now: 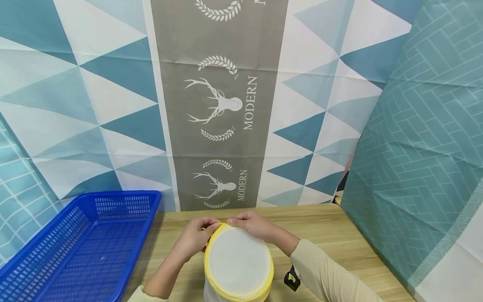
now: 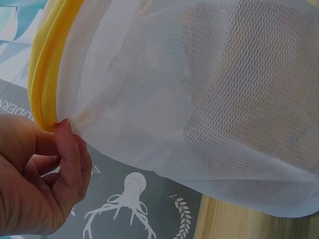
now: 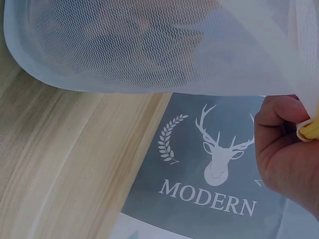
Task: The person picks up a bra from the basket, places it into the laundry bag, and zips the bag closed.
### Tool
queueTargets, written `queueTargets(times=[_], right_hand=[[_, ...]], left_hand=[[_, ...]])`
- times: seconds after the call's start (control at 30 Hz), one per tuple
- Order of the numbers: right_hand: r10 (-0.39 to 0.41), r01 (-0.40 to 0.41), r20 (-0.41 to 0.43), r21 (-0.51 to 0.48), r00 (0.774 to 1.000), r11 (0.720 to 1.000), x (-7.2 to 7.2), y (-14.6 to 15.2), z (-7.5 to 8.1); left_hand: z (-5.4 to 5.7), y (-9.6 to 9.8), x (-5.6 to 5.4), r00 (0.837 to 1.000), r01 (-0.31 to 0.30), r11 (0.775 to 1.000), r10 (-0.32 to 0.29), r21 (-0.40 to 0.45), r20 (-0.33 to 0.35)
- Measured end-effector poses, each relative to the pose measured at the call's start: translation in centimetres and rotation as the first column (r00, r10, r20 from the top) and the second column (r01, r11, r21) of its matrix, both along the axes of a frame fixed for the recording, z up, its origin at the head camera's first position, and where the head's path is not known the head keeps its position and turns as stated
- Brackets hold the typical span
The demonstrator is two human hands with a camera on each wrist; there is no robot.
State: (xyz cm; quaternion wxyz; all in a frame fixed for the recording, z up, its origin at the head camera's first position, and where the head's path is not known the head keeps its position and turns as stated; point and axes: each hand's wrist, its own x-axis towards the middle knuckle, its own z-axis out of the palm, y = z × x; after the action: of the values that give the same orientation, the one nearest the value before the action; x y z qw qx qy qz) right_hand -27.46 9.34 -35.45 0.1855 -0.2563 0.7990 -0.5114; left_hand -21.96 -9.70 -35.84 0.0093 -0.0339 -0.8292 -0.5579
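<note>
A white mesh laundry bag (image 1: 239, 262) with yellow trim (image 1: 206, 260) stands on the table, its round end facing up. My left hand (image 1: 197, 238) pinches the yellow edge at the far side of that end. Just to its right, my right hand (image 1: 253, 225) grips the same edge between thumb and fingers. In the left wrist view, the fingertips press the trim where it meets the mesh wall (image 2: 149, 104). The right wrist view has a short yellow end (image 3: 311, 130) poking out of the curled fingers. Darker shapes show faintly through the mesh.
A blue plastic basket (image 1: 130, 256) with perforated sides stands on the left. Wood-grain table (image 1: 317, 226) surface extends around the bag. A small black item (image 1: 291, 280) is beside the right sleeve. Patterned sheets (image 1: 222, 138) hang behind the table and along both sides.
</note>
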Motion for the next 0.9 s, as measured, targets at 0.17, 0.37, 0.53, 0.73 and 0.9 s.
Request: queueTargets(times=[0.17, 0.37, 0.53, 0.73, 0.9], right_hand=[[-0.015, 0.015, 0.007, -0.001, 1.0, 1.0, 0.05, 0.03, -0.04], [-0.035, 0.035, 0.023, -0.009, 0.999, 0.999, 0.16, 0.06, -0.04], [-0.05, 0.05, 0.038, -0.011, 0.998, 0.999, 0.28, 0.14, -0.08], [-0.067, 0.067, 0.048, -0.016, 0.997, 0.998, 0.24, 0.2, -0.17], [-0.053, 0.053, -0.003, -0.01, 0.999, 0.999, -0.12, 0.09, -0.11]], left_hand=[[-0.08, 0.07, 0.02, 1.0, -0.005, 1.0, 0.005, 0.005, -0.004], [-0.22, 0.11, -0.02, 1.0, -0.01, 1.0, 0.01, 0.006, -0.006], [-0.27, 0.02, 0.08, 1.0, -0.016, 1.0, 0.016, -0.002, -0.007], [-0.39, 0.08, -0.02, 1.0, -0.018, 1.0, 0.017, -0.011, -0.007], [-0.39, 0.19, -0.1, 1.0, -0.016, 1.0, 0.016, -0.024, -0.016]])
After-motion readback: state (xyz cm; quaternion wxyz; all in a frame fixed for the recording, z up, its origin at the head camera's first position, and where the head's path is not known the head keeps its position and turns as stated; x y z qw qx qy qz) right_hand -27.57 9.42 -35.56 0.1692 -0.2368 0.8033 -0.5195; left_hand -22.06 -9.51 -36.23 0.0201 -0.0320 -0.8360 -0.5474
